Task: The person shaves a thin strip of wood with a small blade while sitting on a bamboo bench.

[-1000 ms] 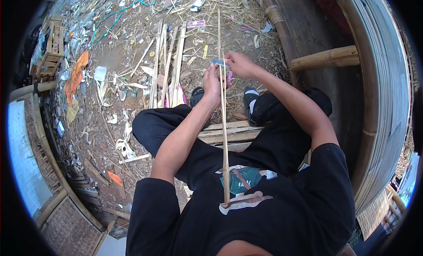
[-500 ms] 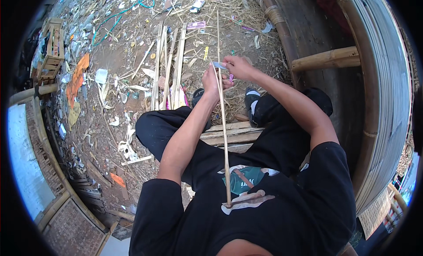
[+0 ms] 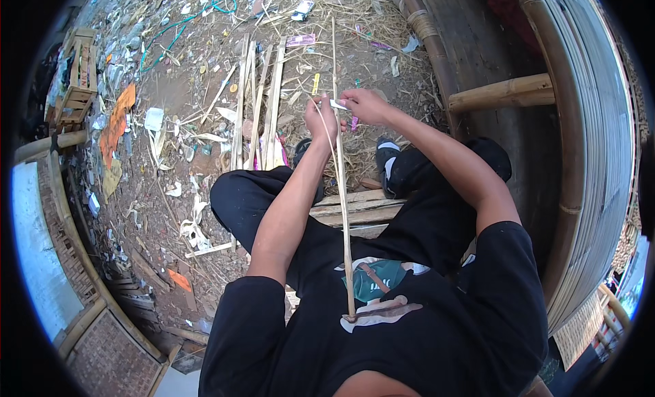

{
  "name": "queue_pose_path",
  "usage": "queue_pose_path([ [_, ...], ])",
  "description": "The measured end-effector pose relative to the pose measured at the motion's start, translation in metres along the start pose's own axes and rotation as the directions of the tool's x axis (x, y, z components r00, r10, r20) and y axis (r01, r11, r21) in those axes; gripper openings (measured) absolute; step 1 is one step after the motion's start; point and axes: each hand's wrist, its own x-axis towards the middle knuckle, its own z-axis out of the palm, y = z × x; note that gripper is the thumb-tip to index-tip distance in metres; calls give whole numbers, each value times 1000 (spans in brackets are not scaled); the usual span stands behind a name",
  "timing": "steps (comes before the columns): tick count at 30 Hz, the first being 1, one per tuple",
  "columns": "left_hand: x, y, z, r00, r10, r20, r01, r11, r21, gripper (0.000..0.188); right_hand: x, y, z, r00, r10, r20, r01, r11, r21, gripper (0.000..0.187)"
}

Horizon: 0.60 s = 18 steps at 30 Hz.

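A long, thin bamboo strip [image 3: 344, 219] runs from the front of my black shirt out past both hands. My left hand [image 3: 322, 124] is closed round it beyond my knees. Pinched in my right hand [image 3: 366, 106] is a knife, with its pale blade [image 3: 336, 105] lying across the strip by my left thumb. The knife's handle is hidden in my fingers. A narrow sliver [image 3: 330, 142] bows away from the strip on the left side, over my left hand. The strip's near end rests against my shirt.
Several split bamboo slats [image 3: 275, 96] lie on the littered ground left of my hands. A wooden crate [image 3: 83, 76] stands at the far left. To my right are a thick bamboo pole frame [image 3: 505, 92] and a stack of long pale strips [image 3: 592, 165].
The sliver now curves farther left, away from the strip. The blade has turned slightly and shows brighter. Both hands stay in nearly the same place.
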Motion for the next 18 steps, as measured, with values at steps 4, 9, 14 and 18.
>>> queue_pose_path([
  [4,0,1,2,999,37,-35,-35,999,40,30,-3,-7,-5,999,-51,-8,51,998,-24,21],
  [9,-2,3,6,999,5,-33,-5,1000,-12,28,-2,-8,-9,997,-59,-43,56,996,-68,19],
  [14,2,-1,7,999,16,-48,-16,1000,-11,28,-2,-3,-6,981,-153,-119,144,986,-88,17],
  [18,-1,0,8,999,7,-38,-7,1000,-5,27,-2,3,-4,972,-186,-143,176,981,-84,17],
])
